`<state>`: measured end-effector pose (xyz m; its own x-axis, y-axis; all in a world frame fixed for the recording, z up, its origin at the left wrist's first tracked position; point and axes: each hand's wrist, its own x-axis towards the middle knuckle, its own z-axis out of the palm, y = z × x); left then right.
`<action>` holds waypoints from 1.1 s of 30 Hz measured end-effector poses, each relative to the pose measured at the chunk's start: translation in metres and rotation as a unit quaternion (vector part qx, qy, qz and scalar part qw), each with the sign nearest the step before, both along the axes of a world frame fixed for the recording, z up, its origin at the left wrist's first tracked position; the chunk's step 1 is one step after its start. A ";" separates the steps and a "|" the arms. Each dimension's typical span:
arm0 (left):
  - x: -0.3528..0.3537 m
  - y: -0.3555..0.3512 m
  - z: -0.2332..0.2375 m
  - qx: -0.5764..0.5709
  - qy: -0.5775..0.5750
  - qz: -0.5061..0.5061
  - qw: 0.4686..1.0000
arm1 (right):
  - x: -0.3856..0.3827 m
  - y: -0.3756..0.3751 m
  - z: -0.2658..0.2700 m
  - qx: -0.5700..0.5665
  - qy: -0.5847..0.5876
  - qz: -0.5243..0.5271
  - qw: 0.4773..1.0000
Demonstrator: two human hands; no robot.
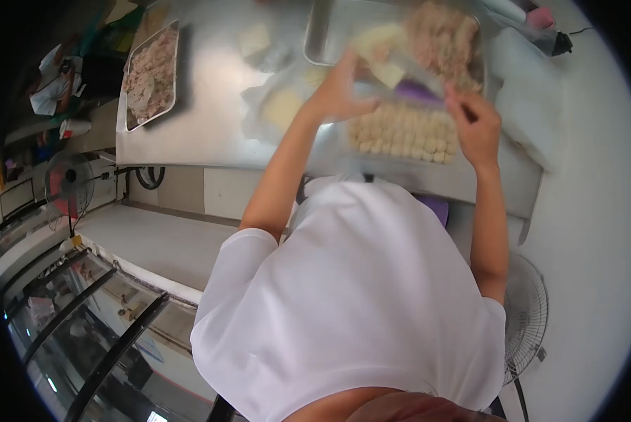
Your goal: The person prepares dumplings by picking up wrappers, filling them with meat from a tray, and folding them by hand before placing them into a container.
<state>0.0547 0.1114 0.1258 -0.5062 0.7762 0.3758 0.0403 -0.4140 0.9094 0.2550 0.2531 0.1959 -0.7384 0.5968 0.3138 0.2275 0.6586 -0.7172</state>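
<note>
My left hand (340,91) is raised over the metal table, thumb stretched out to the side. A pale yellow square dough wrapper (382,75) rests on its fingers, with a bit of filling on it; motion blurs the fingers. My right hand (475,126) grips the end of a thin flat spatula (419,72), whose blade reaches over the wrapper. Below the hands, rows of small pale dumplings (403,133) fill a tray. Behind the spatula is a mound of minced meat filling (445,39) in a metal tray (319,35). Something purple (417,92) lies between filling and dumplings.
Stacked wrappers (284,107) lie in plastic left of my left hand, with another plastic-wrapped stack (255,41) farther back. A second tray of minced meat (152,74) stands at the table's left end. Fans stand at right (526,316) and left (69,186). A white wall borders the right.
</note>
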 end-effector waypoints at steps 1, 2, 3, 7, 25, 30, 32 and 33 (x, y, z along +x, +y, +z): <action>-0.002 0.001 0.001 0.002 0.005 0.006 1.000 | 0.003 0.000 0.001 0.024 0.015 0.031 0.999; -0.006 0.005 0.004 -0.066 0.102 0.009 0.993 | 0.002 0.003 0.003 0.052 0.035 0.066 0.996; -0.012 0.007 0.013 -0.138 0.199 0.020 0.970 | 0.004 0.007 0.000 0.075 0.004 0.074 0.994; -0.025 0.014 -0.003 -0.012 0.350 0.127 0.928 | -0.005 0.001 0.005 0.079 -0.005 0.107 0.991; -0.006 0.007 -0.005 -0.113 0.010 0.016 0.993 | 0.017 0.025 0.087 0.037 -0.156 0.036 0.986; -0.022 -0.005 0.000 -0.059 -0.338 -0.031 0.939 | 0.023 0.055 0.022 -0.035 -0.161 0.009 0.986; -0.027 -0.012 0.003 -0.018 -0.372 -0.041 0.927 | 0.028 0.065 -0.018 -0.053 -0.166 0.008 0.985; -0.029 -0.017 0.009 0.015 -0.426 -0.038 0.904 | 0.030 0.066 -0.032 -0.070 -0.172 0.006 0.983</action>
<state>0.0260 0.0941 0.1349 -0.5676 0.8168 -0.1034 -0.6986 -0.4113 0.5855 0.2847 0.3188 0.1636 -0.7942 0.6063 -0.0401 0.4648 0.5638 -0.6827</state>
